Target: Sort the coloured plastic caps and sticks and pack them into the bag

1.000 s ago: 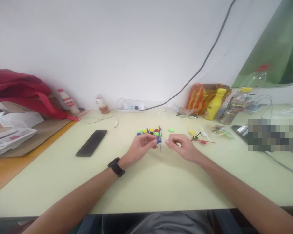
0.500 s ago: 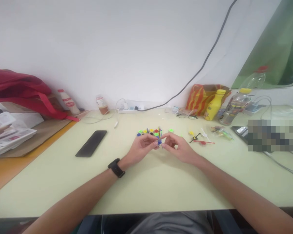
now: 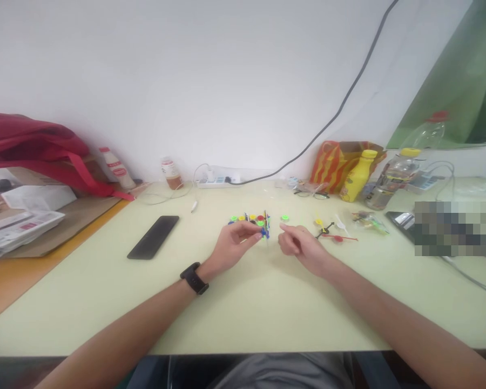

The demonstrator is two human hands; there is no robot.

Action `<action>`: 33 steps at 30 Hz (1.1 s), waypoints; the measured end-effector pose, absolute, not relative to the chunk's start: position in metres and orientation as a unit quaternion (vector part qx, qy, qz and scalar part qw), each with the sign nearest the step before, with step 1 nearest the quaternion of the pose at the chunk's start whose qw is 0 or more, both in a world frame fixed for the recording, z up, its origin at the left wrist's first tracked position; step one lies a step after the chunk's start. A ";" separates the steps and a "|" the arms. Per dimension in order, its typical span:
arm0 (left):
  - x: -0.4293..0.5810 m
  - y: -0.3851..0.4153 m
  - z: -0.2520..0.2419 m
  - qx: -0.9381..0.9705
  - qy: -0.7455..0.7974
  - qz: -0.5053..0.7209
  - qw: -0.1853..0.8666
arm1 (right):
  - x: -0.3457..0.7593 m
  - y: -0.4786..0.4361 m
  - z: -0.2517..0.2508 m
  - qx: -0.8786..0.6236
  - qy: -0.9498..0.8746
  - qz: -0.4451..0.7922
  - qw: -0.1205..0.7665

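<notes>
My left hand (image 3: 233,246), with a black watch (image 3: 195,277) on the wrist, pinches a small blue plastic piece (image 3: 264,233) between thumb and index finger. A thin pale strip hangs below that piece. To its right, my right hand (image 3: 303,248) is apart from it, index finger extended and the others loosely curled, with nothing visible in them. Behind the hands stand small round coloured pieces, among them a red one (image 3: 260,218), a yellow one (image 3: 252,217) and a green one (image 3: 285,218). My left fingers partly cover this group.
A phone (image 3: 154,237) lies at left. Right of my hands are a black plastic piece (image 3: 324,229), a red stick piece (image 3: 340,239) and a plastic bag of parts (image 3: 366,221). Glasses (image 3: 311,193), a yellow bottle (image 3: 357,178) and a power strip (image 3: 215,182) are along the wall.
My right hand has drawn away to the right from the blue piece, its fingers now curled. My left hand keeps its pinch in nearly the same place. The view has shifted slightly.
</notes>
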State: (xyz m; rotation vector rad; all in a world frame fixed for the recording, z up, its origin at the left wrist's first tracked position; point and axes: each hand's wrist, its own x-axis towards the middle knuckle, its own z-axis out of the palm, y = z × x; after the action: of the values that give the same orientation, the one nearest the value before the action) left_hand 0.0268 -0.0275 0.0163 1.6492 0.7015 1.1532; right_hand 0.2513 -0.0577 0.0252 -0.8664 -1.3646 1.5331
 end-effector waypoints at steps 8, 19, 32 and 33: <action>0.027 -0.030 0.018 0.680 0.294 0.463 0.486 | 0.247 -0.058 0.025 -0.350 -0.571 0.560 0.488; 0.028 -0.033 0.019 0.686 0.277 0.448 0.503 | 0.245 -0.058 0.018 -0.358 -0.620 0.522 0.463; 0.027 -0.030 0.017 0.669 0.289 0.469 0.499 | 0.250 -0.056 0.021 -0.367 -0.574 0.582 0.445; 0.027 -0.030 0.016 0.669 0.292 0.469 0.497 | 0.252 -0.056 0.022 -0.358 -0.573 0.599 0.431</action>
State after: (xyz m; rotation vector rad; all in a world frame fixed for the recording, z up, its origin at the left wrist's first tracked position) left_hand 0.0271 -0.0301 0.0163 1.6195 0.7068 1.1357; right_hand 0.2522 -0.0556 0.0216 -0.8935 -1.4279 1.4927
